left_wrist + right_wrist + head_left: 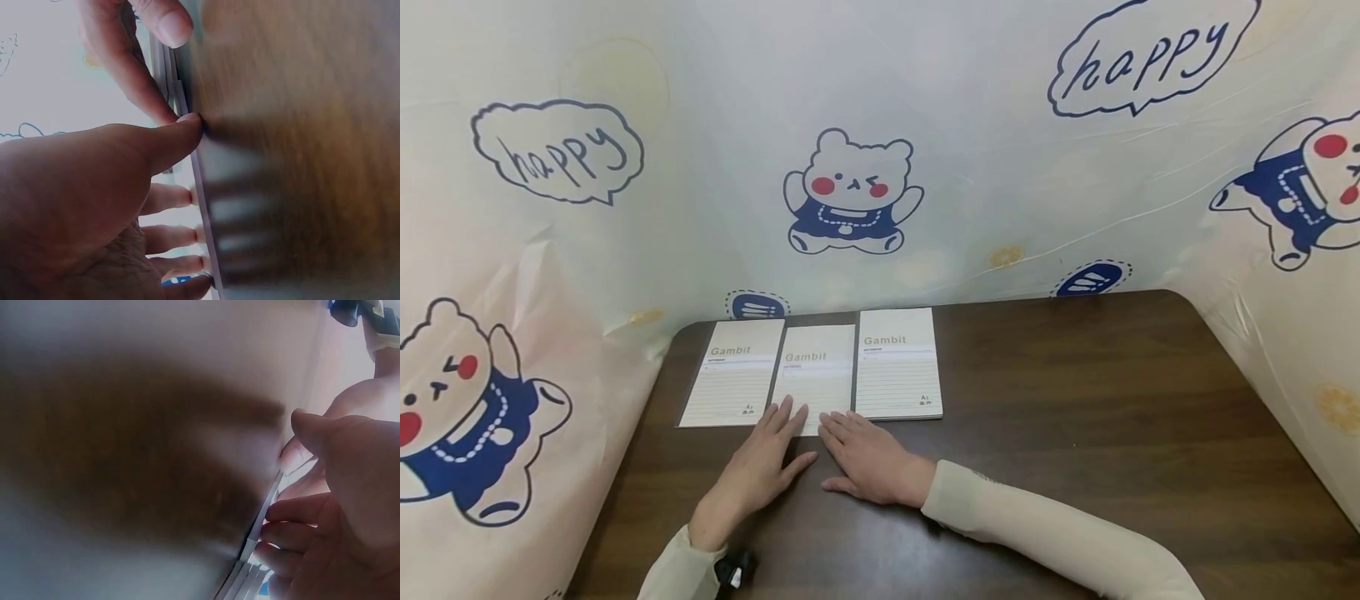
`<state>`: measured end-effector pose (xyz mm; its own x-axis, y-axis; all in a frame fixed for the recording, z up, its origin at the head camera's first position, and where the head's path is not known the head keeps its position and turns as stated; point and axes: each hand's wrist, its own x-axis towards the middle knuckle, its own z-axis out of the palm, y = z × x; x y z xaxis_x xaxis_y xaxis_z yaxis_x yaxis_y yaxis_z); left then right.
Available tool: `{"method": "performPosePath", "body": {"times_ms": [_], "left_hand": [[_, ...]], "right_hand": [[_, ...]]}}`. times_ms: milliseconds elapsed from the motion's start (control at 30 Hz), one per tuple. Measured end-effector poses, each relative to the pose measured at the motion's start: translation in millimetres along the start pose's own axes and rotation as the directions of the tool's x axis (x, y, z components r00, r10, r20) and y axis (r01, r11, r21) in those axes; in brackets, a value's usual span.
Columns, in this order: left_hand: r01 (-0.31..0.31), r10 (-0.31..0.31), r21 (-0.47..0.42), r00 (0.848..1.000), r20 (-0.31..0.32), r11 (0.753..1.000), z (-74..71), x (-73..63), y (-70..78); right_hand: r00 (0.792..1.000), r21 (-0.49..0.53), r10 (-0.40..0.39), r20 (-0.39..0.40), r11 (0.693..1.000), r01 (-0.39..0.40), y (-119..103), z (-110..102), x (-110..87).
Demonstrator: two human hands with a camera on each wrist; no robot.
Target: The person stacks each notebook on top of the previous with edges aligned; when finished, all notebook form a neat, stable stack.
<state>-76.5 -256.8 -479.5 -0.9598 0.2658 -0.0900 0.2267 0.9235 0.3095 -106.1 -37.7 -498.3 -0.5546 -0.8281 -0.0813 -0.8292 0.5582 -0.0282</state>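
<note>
so the left hand [766,463] is lying palm down with fingers straight and a bit spread, thumb sticking out to the side. the right hand [872,460] is mirroring it, fingers closer together. neither one is pinching anything. both sets of fingertips are resting on the near end of the middle notebook [816,358], probably because touching both corners is letting them square it up without lifting. it's sitting between the left notebook [733,371] and the right stack [898,367], and poking out slightly nearer the person than either. all three are facing the same way, i guess so the "gambit" covers are reading as one row. the right one's looking thicker, several layers at its edge. they're all lying at the far left of the table [1075,417], and a printed sheet [985,200] is hanging behind.
</note>
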Motion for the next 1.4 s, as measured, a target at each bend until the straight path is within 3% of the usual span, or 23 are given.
{"method": "performPosePath", "body": {"times_ms": [367,533,633,700,800,900,1033,1100,1167,1233,1400], "left_hand": [[0.045,-0.045,0.000,0.999,0.023,0.999,3.8,-26.3,9.6],[0.048,-0.047,-0.024,0.999,0.011,0.999,6.6,-30.2,11.2],[0.044,-0.045,-0.033,0.999,-0.015,0.998,8.8,-30.0,10.0],[0.054,-0.056,-0.054,0.998,-0.038,0.997,10.1,-30.5,9.3],[0.098,-0.106,-0.099,0.991,-0.079,0.990,11.0,-31.9,8.1],[0.173,-0.191,-0.145,0.975,-0.118,0.974,9.6,-32.0,6.9],[0.240,-0.276,-0.219,0.949,-0.151,0.946,5.8,-32.3,3.9],[0.254,-0.300,-0.254,0.940,-0.164,0.933,4.6,-32.9,1.2],[0.274,-0.329,-0.286,0.930,-0.166,0.918,3.7,-32.6,-1.2],[0.292,-0.352,-0.306,0.922,-0.164,0.906,3.2,-32.4,-2.7],[0.306,-0.376,-0.362,0.916,-0.141,0.881,0.8,-32.6,-2.2]], "right_hand": [[0.997,-0.011,-0.070,0.023,0.997,0.070,-19,-5,-20.5],[0.997,-0.023,-0.078,0.021,0.997,0.078,-23,-7,-23.4],[0.998,0.070,-0.066,0.001,0.995,0.065,-22,-7,-23.6],[0.999,0.184,-0.045,-0.016,0.982,0.047,-20,-6,-24.2],[0.999,0.400,0.025,-0.036,0.916,-0.009,-18,-5,-27.5],[0.989,0.575,0.140,-0.049,0.813,-0.086,-16,-6,-33.8],[0.962,0.731,0.270,-0.032,0.663,-0.162,-13,-10,-42.9],[0.953,0.813,0.303,-0.010,0.558,-0.168,-11,-13,-46.0],[0.942,0.886,0.334,0.034,0.426,-0.182,-10,-15,-48.8],[0.934,0.947,0.347,0.078,0.268,-0.179,-10,-17,-49.5],[0.922,0.963,0.310,0.232,-0.208,-0.173,-11,-23,-46.8]]}}
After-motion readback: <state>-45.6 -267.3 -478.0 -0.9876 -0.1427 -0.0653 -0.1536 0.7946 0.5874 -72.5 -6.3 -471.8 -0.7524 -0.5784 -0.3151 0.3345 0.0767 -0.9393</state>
